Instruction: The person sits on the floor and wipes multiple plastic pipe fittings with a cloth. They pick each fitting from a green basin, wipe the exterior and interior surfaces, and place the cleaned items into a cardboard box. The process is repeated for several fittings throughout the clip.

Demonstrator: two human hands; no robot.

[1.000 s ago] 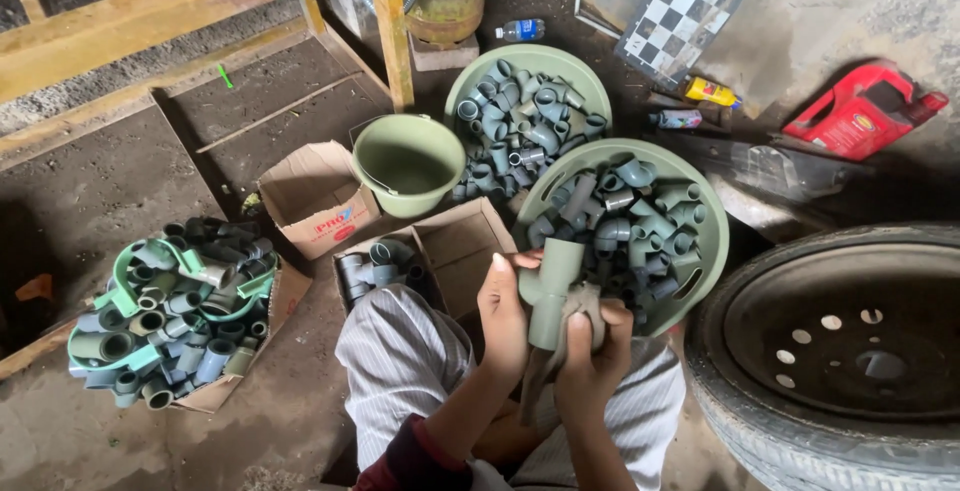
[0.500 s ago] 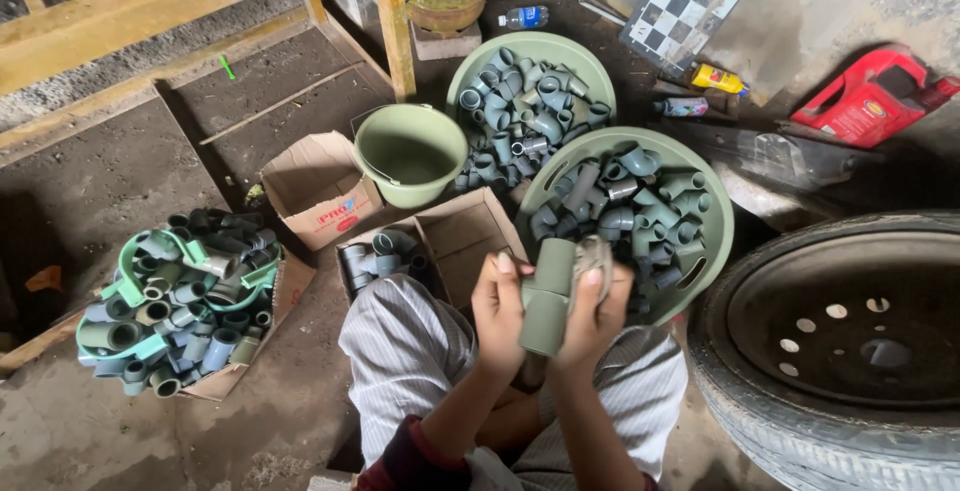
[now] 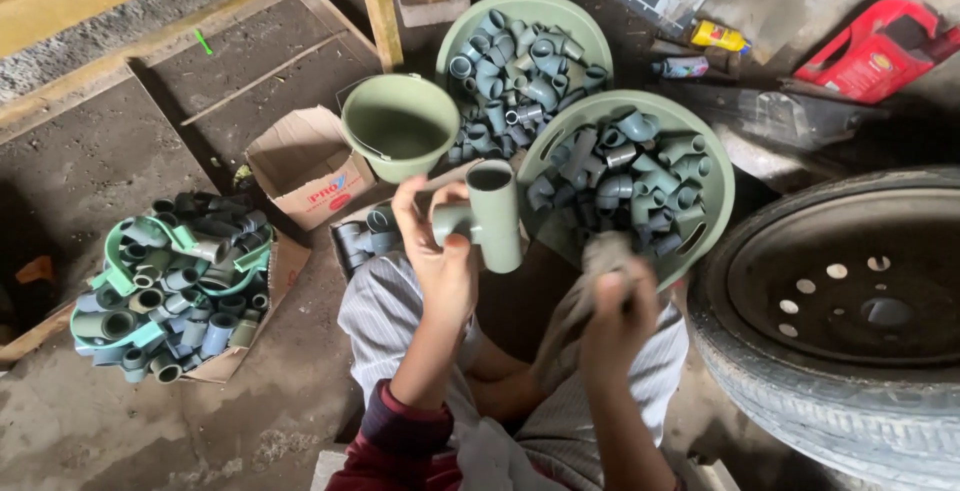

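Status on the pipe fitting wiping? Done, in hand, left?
Likely done: a few fittings lie in the small open box by the knee, and a heaped pile sits at the left, though which pile is finished can't be told. In hand: left hand holds a green tee fitting; right hand holds a rag. Left: two basins full of fittings.

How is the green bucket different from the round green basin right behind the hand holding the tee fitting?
The green plastic bucket is deep, tilted and holds nothing; the round green plastic basin is wide, shallow and heaped with grey pipe fittings. The bucket has a wire handle; the basin has slot grips. Both are the same dull green.
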